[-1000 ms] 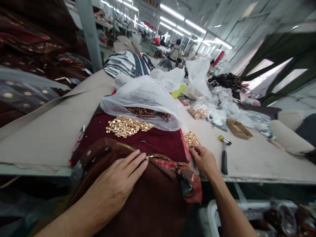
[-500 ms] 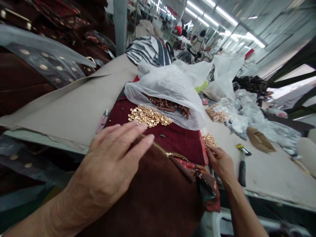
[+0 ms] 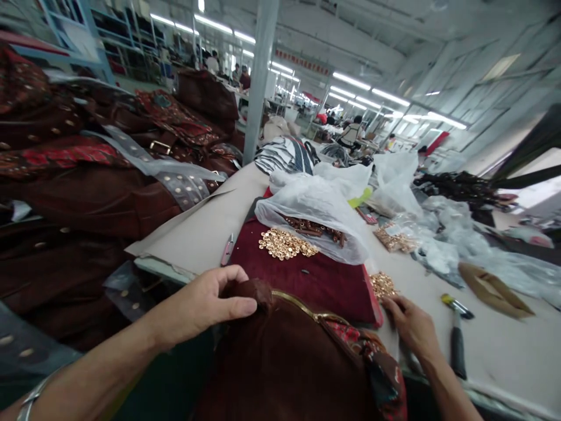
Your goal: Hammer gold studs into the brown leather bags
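Note:
My left hand (image 3: 205, 305) grips the upper left corner of a dark brown suede garment (image 3: 284, 362) with a gold zip and red patterned lining, thumb on top and fingers curled under. My right hand (image 3: 411, 323) rests on the table edge beside a small heap of gold buttons (image 3: 382, 285), fingers curled; whether it holds any I cannot tell. A dark red cloth (image 3: 315, 280) lies ahead with a bigger pile of gold buttons (image 3: 286, 244) on it.
A hammer (image 3: 456, 342) lies right of my right hand. A white plastic bag (image 3: 315, 207) of brown pieces sits behind the buttons, with more bags to the right. Pink snips (image 3: 227, 251) lie at the cloth's left. Brown garments (image 3: 87, 193) are stacked left. People work far back.
My left hand went from lying flat on the garment to gripping its left corner. The view swung left and up. My right hand stayed by the small button heap.

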A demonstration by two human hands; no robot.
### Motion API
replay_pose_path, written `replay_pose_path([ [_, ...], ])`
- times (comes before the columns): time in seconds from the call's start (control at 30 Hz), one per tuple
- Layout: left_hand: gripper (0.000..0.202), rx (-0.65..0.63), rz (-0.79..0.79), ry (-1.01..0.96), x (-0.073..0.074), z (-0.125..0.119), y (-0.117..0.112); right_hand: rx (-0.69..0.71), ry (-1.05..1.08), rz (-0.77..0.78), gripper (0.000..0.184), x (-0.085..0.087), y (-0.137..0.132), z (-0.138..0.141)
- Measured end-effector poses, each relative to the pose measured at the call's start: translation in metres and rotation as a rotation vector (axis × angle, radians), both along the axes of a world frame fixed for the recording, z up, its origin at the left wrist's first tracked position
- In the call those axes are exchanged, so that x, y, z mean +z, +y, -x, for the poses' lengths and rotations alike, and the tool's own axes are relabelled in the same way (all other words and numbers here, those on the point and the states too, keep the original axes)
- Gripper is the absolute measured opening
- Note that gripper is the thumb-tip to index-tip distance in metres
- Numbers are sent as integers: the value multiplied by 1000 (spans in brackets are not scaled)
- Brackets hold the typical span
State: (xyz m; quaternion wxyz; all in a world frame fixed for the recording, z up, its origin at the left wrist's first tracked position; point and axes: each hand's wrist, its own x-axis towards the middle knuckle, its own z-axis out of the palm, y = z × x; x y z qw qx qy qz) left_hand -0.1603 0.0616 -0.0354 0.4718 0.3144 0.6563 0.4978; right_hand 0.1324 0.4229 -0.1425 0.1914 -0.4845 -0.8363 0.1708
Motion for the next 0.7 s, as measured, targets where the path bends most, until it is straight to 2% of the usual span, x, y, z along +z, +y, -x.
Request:
replay_pose_path([
  [0.13, 38, -122, 9, -131, 13, -13, -6, -84, 103, 56, 50, 18, -3, 1],
  [0.27, 35, -163, -30, -155, 24, -31, -15, -32, 266, 153, 52, 46, -26, 12],
  [0.33, 35, -125, -33, -177, 27, -40, -16, 54, 347, 237, 55, 63, -49, 23],
  [0.43, 35, -55, -11, -170, 27, -54, -15, 239, 455, 436, 58, 93, -101, 42],
  [0.6, 29, -53, 19, 2, 29, -69, -14, 641, 610, 968, 34, 136, -192, 70],
  [0.7, 25, -106, 53, 101, 35, -78, -18, 758, 552, 1082, 25, 147, -220, 80],
])
